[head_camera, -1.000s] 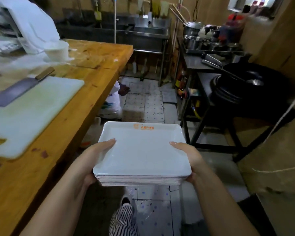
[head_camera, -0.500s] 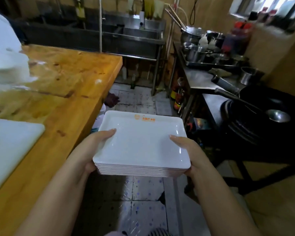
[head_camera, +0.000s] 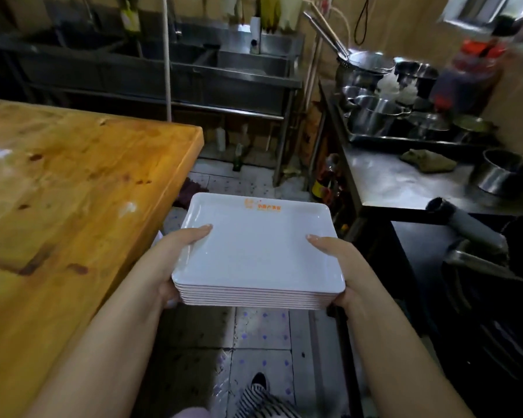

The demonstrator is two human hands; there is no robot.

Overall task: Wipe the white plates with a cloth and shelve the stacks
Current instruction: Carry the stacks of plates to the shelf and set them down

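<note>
Two hands carry one stack of white plates (head_camera: 258, 251) right of the wooden table (head_camera: 73, 191). Left hand (head_camera: 175, 260) and right hand (head_camera: 341, 263) each grip a side, thumbs on top.

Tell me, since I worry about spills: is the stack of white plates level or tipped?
Level: the stack of white rectangular plates sits flat, its edges even.

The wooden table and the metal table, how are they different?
The wooden table is orange-brown and stained; the metal table is grey and shiny. The wooden table lies left of the stack of white plates, the metal table right. The metal table carries pots and a rag. Both have flat tops.
</note>
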